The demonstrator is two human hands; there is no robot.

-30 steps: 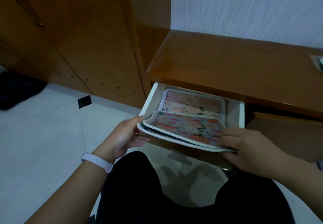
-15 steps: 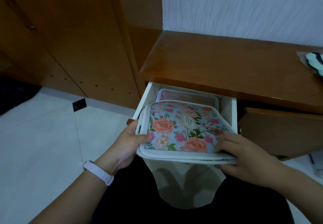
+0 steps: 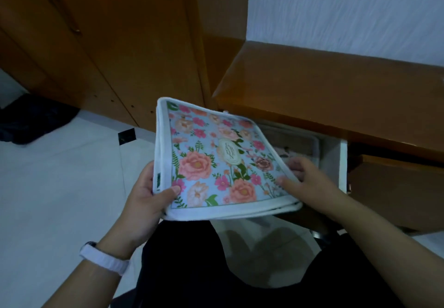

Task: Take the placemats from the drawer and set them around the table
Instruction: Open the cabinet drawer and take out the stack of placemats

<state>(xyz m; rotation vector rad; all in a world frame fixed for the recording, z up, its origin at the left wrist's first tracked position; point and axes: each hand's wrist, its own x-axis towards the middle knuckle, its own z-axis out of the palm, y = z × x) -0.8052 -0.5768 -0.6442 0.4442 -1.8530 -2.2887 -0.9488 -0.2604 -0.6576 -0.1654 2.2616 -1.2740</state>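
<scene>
A stack of floral placemats (image 3: 213, 163) with white borders is held up in front of me, tilted, over my lap and clear of the drawer. My left hand (image 3: 153, 197) grips its lower left corner, thumb on top. My right hand (image 3: 302, 180) holds the right edge with fingers on the top mat. Behind the stack the white drawer (image 3: 336, 161) stands pulled out, and another placemat (image 3: 293, 144) lies inside it, mostly hidden.
A brown wooden desk top (image 3: 324, 86) runs above the drawer, with a second brown drawer front (image 3: 396, 187) to the right. Tall wooden cabinet doors (image 3: 108, 43) stand at the left. White tiled floor (image 3: 60, 187) spreads below, with dark cloth (image 3: 31, 122) at far left.
Both hands have lifted the stack of placemats out of the drawer, up and to the left, and tilted its top face toward me. The view has shifted a little.
</scene>
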